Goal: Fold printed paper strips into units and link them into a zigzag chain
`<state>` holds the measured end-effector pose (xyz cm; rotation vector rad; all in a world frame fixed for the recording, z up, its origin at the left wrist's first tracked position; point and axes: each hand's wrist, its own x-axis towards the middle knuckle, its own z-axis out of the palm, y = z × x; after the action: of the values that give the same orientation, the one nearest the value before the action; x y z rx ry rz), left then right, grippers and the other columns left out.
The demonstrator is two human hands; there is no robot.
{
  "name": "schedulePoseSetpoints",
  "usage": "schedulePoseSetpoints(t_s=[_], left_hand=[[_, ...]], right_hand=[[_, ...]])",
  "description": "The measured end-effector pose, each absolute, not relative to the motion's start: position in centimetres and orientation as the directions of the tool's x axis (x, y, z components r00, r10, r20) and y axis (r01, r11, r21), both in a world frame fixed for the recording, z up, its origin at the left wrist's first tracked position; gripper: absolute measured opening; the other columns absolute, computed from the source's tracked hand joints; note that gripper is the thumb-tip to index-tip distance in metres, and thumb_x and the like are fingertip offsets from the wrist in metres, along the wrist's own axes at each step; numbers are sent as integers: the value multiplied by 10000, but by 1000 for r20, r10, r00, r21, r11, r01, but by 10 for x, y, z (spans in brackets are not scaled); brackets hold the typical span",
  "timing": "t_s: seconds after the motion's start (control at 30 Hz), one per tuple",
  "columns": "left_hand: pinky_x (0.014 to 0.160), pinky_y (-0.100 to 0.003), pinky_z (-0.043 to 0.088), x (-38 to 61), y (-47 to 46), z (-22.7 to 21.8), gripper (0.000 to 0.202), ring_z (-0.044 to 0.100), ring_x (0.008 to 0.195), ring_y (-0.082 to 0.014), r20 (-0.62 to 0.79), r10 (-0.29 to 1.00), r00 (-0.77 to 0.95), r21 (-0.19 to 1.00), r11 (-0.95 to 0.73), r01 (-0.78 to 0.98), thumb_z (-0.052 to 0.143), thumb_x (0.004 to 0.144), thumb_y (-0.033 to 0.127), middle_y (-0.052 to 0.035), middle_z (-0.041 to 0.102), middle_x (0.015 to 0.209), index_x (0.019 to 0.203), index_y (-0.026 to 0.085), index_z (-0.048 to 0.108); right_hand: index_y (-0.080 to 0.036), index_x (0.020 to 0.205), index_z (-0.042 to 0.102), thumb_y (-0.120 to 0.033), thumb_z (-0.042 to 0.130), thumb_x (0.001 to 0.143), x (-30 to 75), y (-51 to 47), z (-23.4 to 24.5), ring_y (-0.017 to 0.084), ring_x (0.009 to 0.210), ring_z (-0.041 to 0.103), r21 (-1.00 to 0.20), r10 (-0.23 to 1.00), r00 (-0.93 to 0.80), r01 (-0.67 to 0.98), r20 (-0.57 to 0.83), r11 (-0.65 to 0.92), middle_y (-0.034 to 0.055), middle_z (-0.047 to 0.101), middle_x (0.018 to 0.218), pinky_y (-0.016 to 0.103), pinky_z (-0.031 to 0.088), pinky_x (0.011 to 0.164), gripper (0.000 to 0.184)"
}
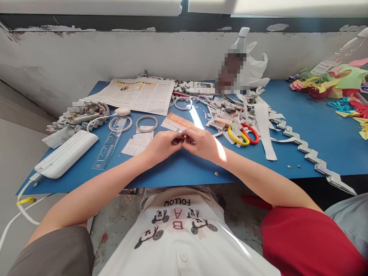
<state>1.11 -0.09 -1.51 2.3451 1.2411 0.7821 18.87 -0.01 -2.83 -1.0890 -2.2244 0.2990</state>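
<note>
Over the blue table, my left hand point(163, 146) and my right hand point(202, 145) meet fingertip to fingertip. Both are closed in a pinch around something small and dark-edged, mostly hidden by the fingers. Just beyond them lies an orange and white printed paper piece point(181, 121). White printed paper slips point(136, 145) rest to the left of my left hand. To the right of my right hand, scissors point(246, 138) with yellow and red handles lie against a heap of folded paper strips point(222, 111). A long white paper strip point(265, 134) is beside them.
A newspaper sheet point(138, 96) lies at the back, near tape rolls point(147, 130). At left are a clear ruler point(107, 151), a white cabled device point(67, 155) and a bundle of folded paper point(83, 115). A folded-paper chain point(312, 155) overhangs the right edge. A bottle point(243, 32) stands behind.
</note>
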Motion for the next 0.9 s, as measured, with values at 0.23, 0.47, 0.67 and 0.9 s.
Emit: schedulePoseSetpoints(t_s=[0.23, 0.47, 0.67, 0.9], left_hand=[[774, -257, 551, 3, 2, -12, 133, 690, 764, -146, 385, 806, 450, 624, -586, 517, 573, 806, 183, -21, 738, 857, 868, 176, 691], [780, -255, 550, 3, 0, -10, 100, 686, 781, -140, 470, 743, 478, 553, -669, 497, 600, 815, 179, -17, 733, 865, 879, 178, 677], [778, -275, 583, 5, -2, -8, 236, 707, 806, -144, 484, 777, 403, 713, -617, 333, 620, 837, 215, -41, 723, 969, 1071, 180, 610], [783, -269, 573, 7, -5, -7, 253, 716, 849, -176, 411, 736, 538, 729, -619, 291, 610, 882, 319, -44, 746, 940, 1081, 168, 646]], right_hand=[[-204, 929, 652, -219, 565, 841, 207, 8, -15, 140, 676, 628, -598, 737, -510, 444, 443, 667, 41, 674, 885, 284, 517, 668, 124], [-200, 883, 632, -294, 591, 879, 207, 6, -18, 131, 646, 597, -517, 681, -520, 446, 515, 731, 36, 663, 835, 265, 496, 622, 103], [-178, 849, 603, -276, 586, 898, 204, 7, -20, 110, 578, 572, -436, 614, -412, 450, 673, 780, 27, 661, 769, 231, 464, 541, 110], [-189, 877, 617, -291, 611, 893, 199, 4, -19, 97, 574, 577, -416, 539, -291, 392, 790, 821, 14, 661, 755, 217, 509, 532, 103]])
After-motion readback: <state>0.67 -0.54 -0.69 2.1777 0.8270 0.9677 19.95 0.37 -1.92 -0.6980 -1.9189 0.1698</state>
